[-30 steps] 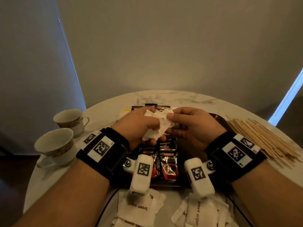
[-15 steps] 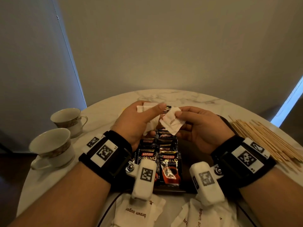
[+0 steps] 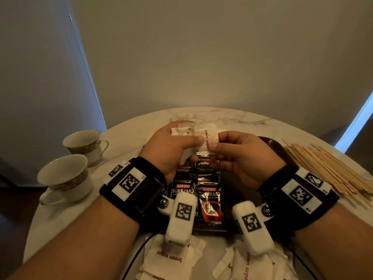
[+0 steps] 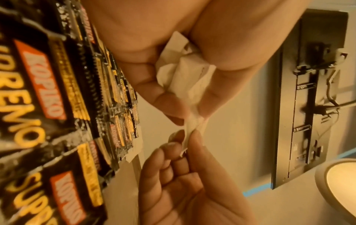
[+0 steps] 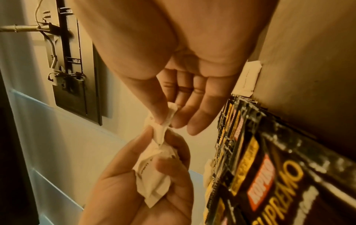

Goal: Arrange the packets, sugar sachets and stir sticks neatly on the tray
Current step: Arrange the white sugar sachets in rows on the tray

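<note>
Both hands up over the tray (image 3: 271, 143), mid-air, sorting sachets. Left hand (image 3: 171, 146) has its grip closed round a small bunch of sachets (image 3: 184, 132), fingers curled under, thumb across the top; probably collecting them into one stack before setting down. Right hand (image 3: 240, 156) pinches the edge of one sachet (image 3: 209, 136) between thumb and forefinger, the other fingers loose. The wrist views show the same paper running between the two grips, so it looks like a handover or a straightening, can't tell which way.

Packets (image 3: 198, 190): black coffee ones, already lying in two overlapping rows down the tray, directly under the hands. That part seems done.

More sachets (image 3: 171, 257) loose on the table (image 3: 201, 116) at 6 o'clock of the tray, another heap (image 3: 245, 263) beside them, off the tray. Stir sticks (image 3: 327, 170) in a fanned pile on the table at 3 o'clock, just beside the tray rim, untouched. Two cups (image 3: 66, 178) at 9 o'clock, well apart.

Judgement: early-to-middle; sachets in hand, sticks still to go. Bunch is thin and slippery-looking, could fan out when placed.
</note>
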`<state>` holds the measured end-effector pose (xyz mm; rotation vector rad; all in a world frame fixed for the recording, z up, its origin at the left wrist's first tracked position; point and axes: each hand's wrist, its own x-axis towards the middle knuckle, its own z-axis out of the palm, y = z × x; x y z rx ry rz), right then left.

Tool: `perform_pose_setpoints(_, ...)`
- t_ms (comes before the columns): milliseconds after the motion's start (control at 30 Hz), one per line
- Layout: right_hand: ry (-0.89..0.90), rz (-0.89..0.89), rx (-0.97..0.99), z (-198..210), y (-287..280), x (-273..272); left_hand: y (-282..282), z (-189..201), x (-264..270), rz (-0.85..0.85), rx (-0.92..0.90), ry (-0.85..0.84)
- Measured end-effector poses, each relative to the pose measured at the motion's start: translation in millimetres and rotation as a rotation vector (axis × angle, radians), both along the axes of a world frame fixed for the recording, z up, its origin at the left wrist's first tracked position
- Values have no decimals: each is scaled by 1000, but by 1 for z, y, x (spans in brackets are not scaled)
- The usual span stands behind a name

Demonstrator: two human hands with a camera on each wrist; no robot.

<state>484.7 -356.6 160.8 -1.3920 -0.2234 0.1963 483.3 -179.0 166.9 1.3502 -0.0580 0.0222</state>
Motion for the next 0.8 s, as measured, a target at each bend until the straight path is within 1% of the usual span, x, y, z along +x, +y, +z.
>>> perform_pose_setpoints(100,-8,4,-83,2,-1,0,2,1,1,-21,8,34)
perform_pose_setpoints(167,8,-19,-92,5,-3,0,4,0,2,-9,21,23)
perform_pose_setpoints(300,13,-172,43,6,-6,4,4,1,3,11,-58,25)
perform_pose_setpoints(333,22,-181,75,6,-5,4,3,0,3,25,-97,38)
perform_pose_setpoints(400,49,-126,109,5,-1,1,0,0,2,47,-165,50)
perform_pose_setpoints(467,38,-88,115,7,3,0,-2,0,1,46,-188,59)
perform_pose_setpoints(533,20,-147,124,12,3,6,-1,2,1,49,-195,68)
perform_pose_setpoints(600,33,-248,128,14,-4,20,2,4,2,61,-200,75)
perform_pose_setpoints(667,89,-340,88,12,-16,41,8,6,5,90,-203,81)
perform_pose_setpoints(800,268,-472,-146,-4,-40,79,19,5,11,132,-208,102)
